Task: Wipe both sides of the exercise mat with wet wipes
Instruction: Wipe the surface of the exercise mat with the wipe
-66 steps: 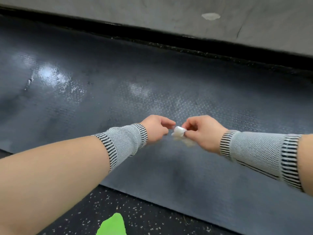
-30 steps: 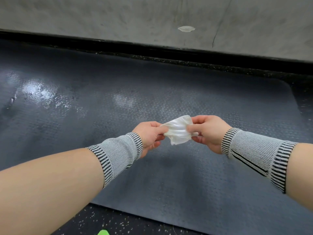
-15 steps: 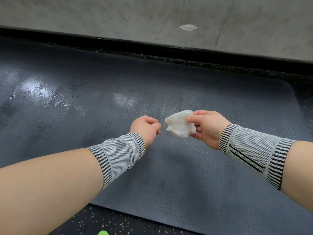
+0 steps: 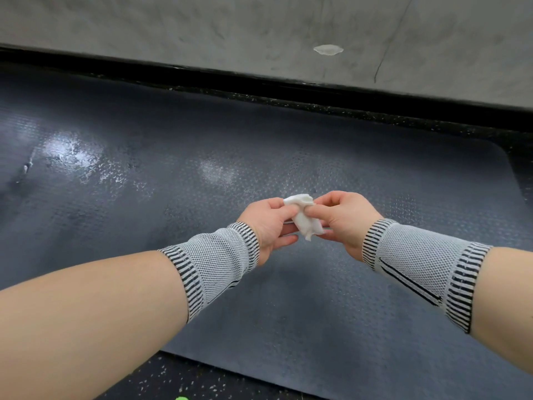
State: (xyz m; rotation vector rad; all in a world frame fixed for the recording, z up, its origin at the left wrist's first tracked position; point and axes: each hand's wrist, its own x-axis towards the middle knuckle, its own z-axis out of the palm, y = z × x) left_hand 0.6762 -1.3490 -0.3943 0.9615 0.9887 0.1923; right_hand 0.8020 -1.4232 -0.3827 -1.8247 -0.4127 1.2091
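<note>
Fingers (image 4: 291,210) of the left hand (image 4: 269,223) again pinch the wet wipe (image 4: 307,223).

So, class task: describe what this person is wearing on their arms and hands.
Both hands, left hand and right hand, are bare. Each wrist wears a grey mesh-knit wrist sleeve with black-and-white striped bands at both ends; the right one shows a thin dark diagonal line. Forearms are uncovered.

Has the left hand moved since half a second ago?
Yes. The left hand has closed rightward across the exercise mat and now pinches the wet wipe together with the right hand.
</note>
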